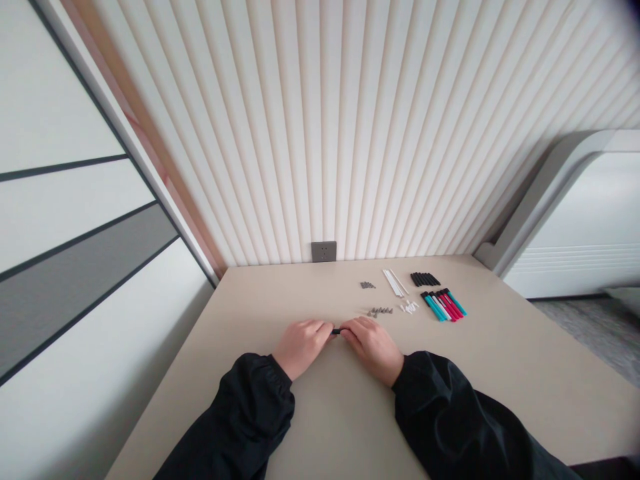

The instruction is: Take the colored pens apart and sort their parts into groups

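Observation:
My left hand (303, 345) and my right hand (373, 347) meet over the middle of the table, fingers closed. Between their fingertips shows a short black pen part (337, 331), gripped from both ends; its ends are hidden by the fingers. Just beyond my right hand lies a row of small grey metal pieces (382, 311). Beside them is a loose cluster of small white pieces (409, 307). Farther right, pen barrels (444, 305) in teal, white and red, with black ends, lie side by side.
Toward the back of the beige table (240, 307) lie small grey pieces (367, 285), thin white sticks (394, 283) and a row of black tubes (425, 279). A wall socket (324, 251) sits at the table's back edge. A white headboard-like panel (575, 220) stands at right.

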A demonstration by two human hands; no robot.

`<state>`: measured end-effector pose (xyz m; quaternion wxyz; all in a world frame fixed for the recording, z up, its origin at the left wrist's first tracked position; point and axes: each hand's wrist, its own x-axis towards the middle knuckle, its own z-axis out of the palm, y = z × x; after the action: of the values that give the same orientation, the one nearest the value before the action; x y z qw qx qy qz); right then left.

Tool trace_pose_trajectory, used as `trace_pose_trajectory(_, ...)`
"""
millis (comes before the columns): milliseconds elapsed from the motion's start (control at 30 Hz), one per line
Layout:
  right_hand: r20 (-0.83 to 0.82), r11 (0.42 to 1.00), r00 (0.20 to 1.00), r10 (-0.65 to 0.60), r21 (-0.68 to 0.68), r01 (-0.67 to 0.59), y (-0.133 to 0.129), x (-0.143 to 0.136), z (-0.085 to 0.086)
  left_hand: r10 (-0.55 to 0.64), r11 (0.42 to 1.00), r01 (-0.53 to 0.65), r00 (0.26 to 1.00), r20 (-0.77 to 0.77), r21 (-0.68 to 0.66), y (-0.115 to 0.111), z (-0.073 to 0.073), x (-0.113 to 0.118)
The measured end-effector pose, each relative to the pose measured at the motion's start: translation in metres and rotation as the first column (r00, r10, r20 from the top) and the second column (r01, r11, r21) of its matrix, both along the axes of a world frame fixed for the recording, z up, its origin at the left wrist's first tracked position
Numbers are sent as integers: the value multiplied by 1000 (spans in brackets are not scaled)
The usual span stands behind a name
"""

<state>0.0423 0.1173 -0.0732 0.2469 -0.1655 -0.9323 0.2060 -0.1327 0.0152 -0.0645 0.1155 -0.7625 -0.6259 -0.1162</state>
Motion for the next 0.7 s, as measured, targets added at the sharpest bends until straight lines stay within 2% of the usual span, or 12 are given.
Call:
trace_pose_trajectory(133,-22,998,999,-34,-56,33,1,0,-3,0,1000,0,1000,7,0,0,1,1)
trace_pose_trajectory(267,-26,998,999,-21,-55,20,1,0,-5,2,1000,-2,1000,17,16,0,-1,0)
trace_pose_trajectory(400,-50,990,996,-74,-122,68,1,0,-6,-10,1000,10,1000,16,24,0,-2,0)
trace_pose_trajectory(567,-5,997,1000,-4,-81,3,2,0,-8,-4,1000,3,1000,28,21,0,0,1)
trace_pose_trajectory(700,-32,991,997,-75,-110,71,2,0,-9,-4,999,4,1000,19,32,0,-1,1)
